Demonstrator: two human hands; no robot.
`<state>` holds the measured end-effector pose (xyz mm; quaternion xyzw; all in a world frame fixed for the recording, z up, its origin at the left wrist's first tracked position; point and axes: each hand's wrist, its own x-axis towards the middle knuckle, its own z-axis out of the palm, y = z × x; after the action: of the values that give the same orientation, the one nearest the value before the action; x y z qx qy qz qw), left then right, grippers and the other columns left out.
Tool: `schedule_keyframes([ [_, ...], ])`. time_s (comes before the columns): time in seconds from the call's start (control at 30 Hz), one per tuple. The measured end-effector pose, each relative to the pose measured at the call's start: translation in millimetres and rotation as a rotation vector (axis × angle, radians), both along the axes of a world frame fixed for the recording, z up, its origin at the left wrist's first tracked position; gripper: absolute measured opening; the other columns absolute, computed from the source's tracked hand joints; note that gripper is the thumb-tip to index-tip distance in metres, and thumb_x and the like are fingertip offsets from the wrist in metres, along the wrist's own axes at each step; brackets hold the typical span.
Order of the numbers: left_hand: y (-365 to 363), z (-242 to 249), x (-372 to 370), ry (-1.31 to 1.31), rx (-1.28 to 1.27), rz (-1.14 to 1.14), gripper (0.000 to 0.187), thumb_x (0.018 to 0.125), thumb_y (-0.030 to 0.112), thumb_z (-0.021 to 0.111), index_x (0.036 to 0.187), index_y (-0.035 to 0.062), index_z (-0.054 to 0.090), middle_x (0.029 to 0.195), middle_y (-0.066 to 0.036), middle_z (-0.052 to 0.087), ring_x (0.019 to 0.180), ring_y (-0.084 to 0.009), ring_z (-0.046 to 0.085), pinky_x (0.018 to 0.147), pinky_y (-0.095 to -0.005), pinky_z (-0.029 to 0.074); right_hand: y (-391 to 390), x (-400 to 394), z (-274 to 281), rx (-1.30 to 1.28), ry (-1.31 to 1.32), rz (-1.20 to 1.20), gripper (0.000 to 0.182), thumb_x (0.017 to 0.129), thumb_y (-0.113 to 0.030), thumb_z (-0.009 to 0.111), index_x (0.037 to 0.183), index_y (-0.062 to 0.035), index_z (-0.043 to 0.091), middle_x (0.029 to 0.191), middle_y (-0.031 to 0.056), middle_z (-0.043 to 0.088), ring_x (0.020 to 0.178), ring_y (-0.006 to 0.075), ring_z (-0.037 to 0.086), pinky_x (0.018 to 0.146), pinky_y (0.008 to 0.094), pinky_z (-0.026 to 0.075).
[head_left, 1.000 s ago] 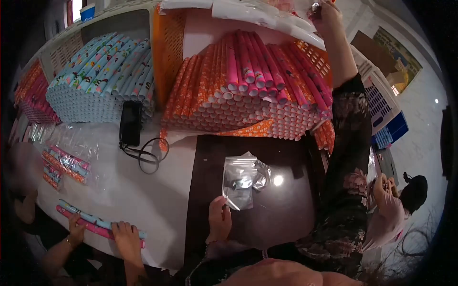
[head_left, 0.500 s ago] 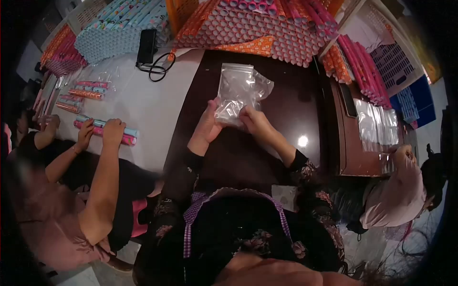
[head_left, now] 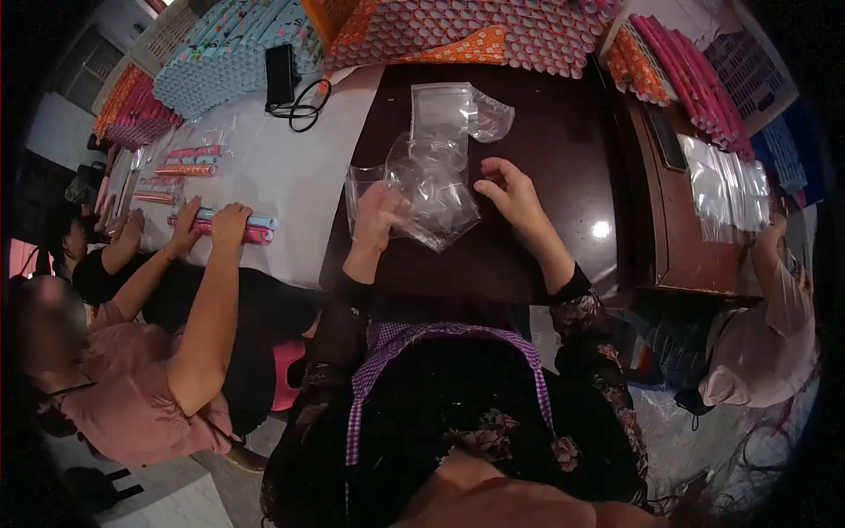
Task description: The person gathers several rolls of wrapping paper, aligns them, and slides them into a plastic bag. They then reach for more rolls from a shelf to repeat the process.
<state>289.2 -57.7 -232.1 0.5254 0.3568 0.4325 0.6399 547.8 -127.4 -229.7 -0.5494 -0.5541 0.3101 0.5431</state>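
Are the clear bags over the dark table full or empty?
Empty: the clear bags look thin and loose, the dark table shows through, and no goods are visible inside.

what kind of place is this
Probably a small packing workshop: patterned paper-like rolls are stacked in bulk, clear plastic bags lie on the dark tabletop, and a co-worker's hands rest on more rolls at the pale table.

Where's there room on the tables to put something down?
The dark table looks bare just right of the right hand. The white table has a gap between the co-worker's rolls and the dark table. It's crowded by the left hand, where clear bags lie, and at the far side, where stacked rolls sit.
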Motion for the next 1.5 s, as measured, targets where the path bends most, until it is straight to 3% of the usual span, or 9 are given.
schedule_keyframes([
  [0.13, -19, 17, 17, -0.209, 0.042, -0.203, 0.043, 0.077, -0.004, 0.065, 0.119, -0.0030, 0.055, 0.096, -0.010, 0.064, 0.085, -0.0189, 0.065, 0.069, -0.0331, 0.057, 11, -1, -6, -0.234, 0.146, 0.066, 0.089, 0.079, -0.032, 0.077, 0.142, 0.0108, 0.033, 0.136, 0.0299, 0.047, 0.120, 0.0328, 0.054, 0.096, 0.0380, 0.047],
  [0.4, -17, 16, 54, 0.314, 0.380, -0.185, 0.030, 0.096, 0.022, 0.057, 0.115, -0.0020, 0.061, 0.104, -0.008, 0.065, 0.089, -0.0145, 0.063, 0.075, -0.0270, 0.050, 6, 14, 1, -0.372, 0.732, 0.301, 0.027, 0.086, -0.009, 0.068, 0.108, 0.0048, 0.062, 0.089, 0.0055, 0.067, 0.071, 0.0122, 0.064, 0.064, 0.0247, 0.055],
  [0.5, 12, 25, 59, 0.214, 0.142, -0.048, 0.037, 0.099, 0.029, 0.054, 0.117, -0.0024, 0.060, 0.100, -0.008, 0.065, 0.088, -0.0151, 0.060, 0.078, -0.0279, 0.049, 12, 43, 8, -0.177, 0.967, 0.049, 0.024, 0.089, -0.008, 0.063, 0.108, 0.0062, 0.062, 0.094, 0.0107, 0.067, 0.080, 0.0194, 0.066, 0.072, 0.0329, 0.055],
  [0.6, 80, -1, 60, 0.963, 0.744, 0.318, 0.057, 0.092, 0.039, 0.062, 0.128, -0.0039, 0.051, 0.116, -0.016, 0.059, 0.107, -0.0286, 0.055, 0.092, -0.0443, 0.043, 19, 78, 1, 0.020, 1.134, -0.297, 0.023, 0.092, -0.006, 0.057, 0.113, 0.0045, 0.059, 0.100, 0.0112, 0.065, 0.087, 0.0200, 0.064, 0.076, 0.0336, 0.055],
  [0.7, 94, -9, 74, 1.239, 0.629, 0.373, 0.079, 0.084, 0.045, 0.068, 0.139, -0.0037, 0.038, 0.127, -0.019, 0.052, 0.119, -0.0356, 0.046, 0.100, -0.0539, 0.033, 24, 105, -10, 0.244, 1.087, -0.586, 0.021, 0.092, -0.005, 0.056, 0.112, 0.0024, 0.057, 0.102, 0.0109, 0.064, 0.088, 0.0201, 0.063, 0.079, 0.0321, 0.054],
  [0.83, 92, -8, 82, 1.241, 0.644, 0.266, 0.093, 0.081, 0.046, 0.069, 0.146, -0.0033, 0.023, 0.135, -0.020, 0.047, 0.126, -0.0385, 0.040, 0.101, -0.0580, 0.028, 26, 115, -6, 0.352, 0.893, -0.802, 0.013, 0.088, -0.009, 0.056, 0.099, -0.0013, 0.056, 0.081, 0.0008, 0.057, 0.066, 0.0095, 0.050, 0.058, 0.0257, 0.040],
  [1.07, 84, -9, 66, 1.238, 0.680, 0.191, 0.033, 0.083, 0.026, 0.066, 0.106, 0.0017, 0.060, 0.101, -0.016, 0.065, 0.098, -0.0381, 0.059, 0.086, -0.0513, 0.044, 83, 149, -30, 0.144, 0.642, -0.560, 0.060, 0.095, -0.034, 0.059, 0.135, 0.0077, 0.042, 0.118, 0.0154, 0.055, 0.101, 0.0206, 0.055, 0.084, 0.0334, 0.046],
  [1.17, 78, -2, 43, 1.013, 0.609, 0.213, 0.025, 0.084, 0.024, 0.065, 0.089, -0.0001, 0.063, 0.086, -0.016, 0.067, 0.084, -0.0378, 0.062, 0.074, -0.0456, 0.047, 91, 141, -16, -0.075, 0.654, -0.486, 0.045, 0.093, -0.034, 0.063, 0.117, 0.0033, 0.055, 0.101, 0.0028, 0.058, 0.082, 0.0098, 0.053, 0.069, 0.0231, 0.045],
  [1.5, 33, 29, 26, 0.424, -0.071, 0.259, 0.023, 0.093, 0.027, 0.058, 0.087, 0.0041, 0.057, 0.070, 0.001, 0.053, 0.047, -0.0065, 0.044, 0.035, -0.0236, 0.029, 49, 83, -9, 0.181, 0.204, -0.631, 0.035, 0.089, -0.022, 0.065, 0.111, 0.0051, 0.063, 0.097, 0.0118, 0.066, 0.085, 0.0187, 0.062, 0.078, 0.0302, 0.049],
])
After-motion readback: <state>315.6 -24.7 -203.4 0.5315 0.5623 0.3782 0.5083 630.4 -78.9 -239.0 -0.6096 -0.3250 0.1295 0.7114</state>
